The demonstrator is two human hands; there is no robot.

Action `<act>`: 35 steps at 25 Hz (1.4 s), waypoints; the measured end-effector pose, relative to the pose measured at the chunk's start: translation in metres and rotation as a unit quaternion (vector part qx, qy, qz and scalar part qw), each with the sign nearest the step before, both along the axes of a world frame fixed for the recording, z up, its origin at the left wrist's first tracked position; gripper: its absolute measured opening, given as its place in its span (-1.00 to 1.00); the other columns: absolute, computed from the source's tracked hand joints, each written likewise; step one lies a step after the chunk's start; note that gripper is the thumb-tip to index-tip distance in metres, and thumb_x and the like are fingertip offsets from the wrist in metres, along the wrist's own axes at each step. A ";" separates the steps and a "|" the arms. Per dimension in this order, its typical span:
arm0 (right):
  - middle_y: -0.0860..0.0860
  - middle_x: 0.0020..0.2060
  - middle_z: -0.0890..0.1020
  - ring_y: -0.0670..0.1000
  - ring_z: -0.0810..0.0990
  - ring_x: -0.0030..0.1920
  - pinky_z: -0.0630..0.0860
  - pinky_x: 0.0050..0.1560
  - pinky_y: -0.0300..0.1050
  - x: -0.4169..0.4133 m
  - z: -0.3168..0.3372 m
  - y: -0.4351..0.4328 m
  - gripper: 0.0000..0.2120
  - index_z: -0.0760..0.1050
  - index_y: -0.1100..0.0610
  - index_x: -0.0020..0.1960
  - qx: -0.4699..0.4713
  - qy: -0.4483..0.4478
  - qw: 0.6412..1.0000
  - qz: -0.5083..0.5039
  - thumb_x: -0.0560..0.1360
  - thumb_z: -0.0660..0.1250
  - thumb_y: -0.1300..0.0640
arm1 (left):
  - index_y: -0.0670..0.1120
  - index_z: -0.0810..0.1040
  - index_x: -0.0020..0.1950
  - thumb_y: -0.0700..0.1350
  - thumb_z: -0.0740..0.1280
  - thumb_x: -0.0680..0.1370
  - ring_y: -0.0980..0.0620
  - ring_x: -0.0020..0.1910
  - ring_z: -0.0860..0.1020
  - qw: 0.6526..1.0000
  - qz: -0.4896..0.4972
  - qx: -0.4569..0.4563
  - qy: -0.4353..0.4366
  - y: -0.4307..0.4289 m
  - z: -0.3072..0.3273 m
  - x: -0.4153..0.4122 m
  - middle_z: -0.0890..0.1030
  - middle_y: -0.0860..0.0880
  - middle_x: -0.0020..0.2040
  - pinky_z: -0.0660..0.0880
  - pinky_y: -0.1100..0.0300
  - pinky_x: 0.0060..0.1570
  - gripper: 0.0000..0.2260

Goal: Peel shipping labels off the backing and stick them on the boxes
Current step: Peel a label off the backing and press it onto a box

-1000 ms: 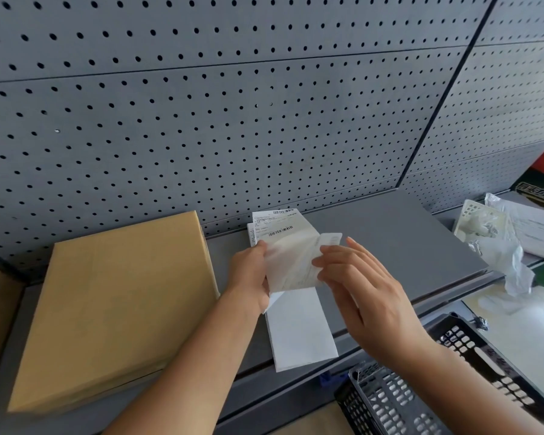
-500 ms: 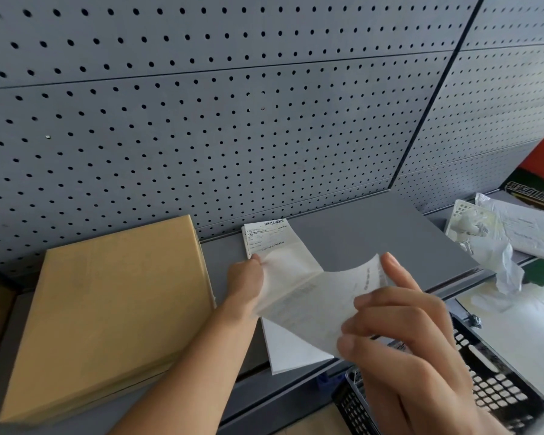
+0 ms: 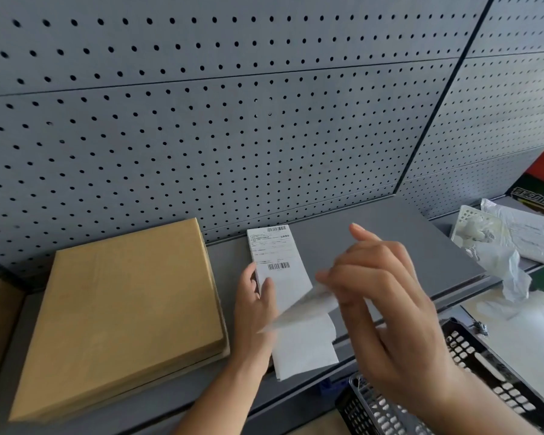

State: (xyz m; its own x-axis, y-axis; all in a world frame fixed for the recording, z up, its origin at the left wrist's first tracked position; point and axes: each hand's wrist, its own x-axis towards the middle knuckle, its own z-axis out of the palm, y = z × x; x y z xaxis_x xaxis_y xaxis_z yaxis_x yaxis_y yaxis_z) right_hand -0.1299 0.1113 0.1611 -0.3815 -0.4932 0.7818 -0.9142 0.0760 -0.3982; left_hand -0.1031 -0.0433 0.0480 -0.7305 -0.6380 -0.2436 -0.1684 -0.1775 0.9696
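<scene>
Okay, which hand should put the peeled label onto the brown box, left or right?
Right, probably. The right hand pinches the peeled label in the air; the left hand holds the label stack on the shelf. The brown box lies left of both, so it must reach across.

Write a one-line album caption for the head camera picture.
Right hand peels a label off the stack held by the left hand, beside a brown box.
</scene>
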 end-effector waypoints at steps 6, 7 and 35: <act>-0.02 -0.05 0.58 0.18 0.57 0.01 0.48 0.14 -0.04 -0.021 0.018 -0.010 -0.80 0.50 0.09 0.14 0.000 -0.066 0.998 0.013 0.59 0.22 0.30 | -0.14 0.65 0.19 0.16 0.13 0.66 0.07 0.15 0.68 0.989 -0.009 0.084 0.124 -0.010 0.053 0.045 0.74 -0.05 0.11 0.58 0.19 0.19 -0.54; -0.04 -0.05 0.58 0.17 0.57 0.02 0.47 0.07 -0.11 -0.024 0.022 -0.014 -0.82 0.51 0.08 0.14 0.008 -0.075 0.997 0.018 0.60 0.22 0.26 | -0.13 0.67 0.17 0.25 0.12 0.62 0.03 0.13 0.69 0.988 -0.032 0.065 0.137 -0.015 0.063 0.052 0.75 -0.07 0.09 0.61 0.18 0.15 -0.47; -0.01 -0.31 0.71 -0.12 0.64 -0.40 0.53 -0.37 -0.29 0.009 -0.041 -0.236 -0.83 0.59 0.23 -0.06 0.214 -0.510 0.832 0.055 0.61 0.33 0.13 | 0.00 0.74 0.03 -0.02 0.34 0.64 0.16 -0.11 0.71 0.970 0.088 -0.199 -0.107 -0.208 0.056 0.140 0.76 0.13 -0.09 0.67 0.01 0.00 -0.82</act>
State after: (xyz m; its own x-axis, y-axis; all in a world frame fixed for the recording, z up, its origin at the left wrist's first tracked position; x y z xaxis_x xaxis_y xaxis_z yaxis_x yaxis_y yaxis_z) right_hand -0.1210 -0.1249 0.1199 -0.6723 -0.7191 -0.1758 -0.1295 0.3481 -0.9285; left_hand 0.0364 -0.2509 0.1037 -0.5620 -0.8225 -0.0876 -0.3749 0.1589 0.9134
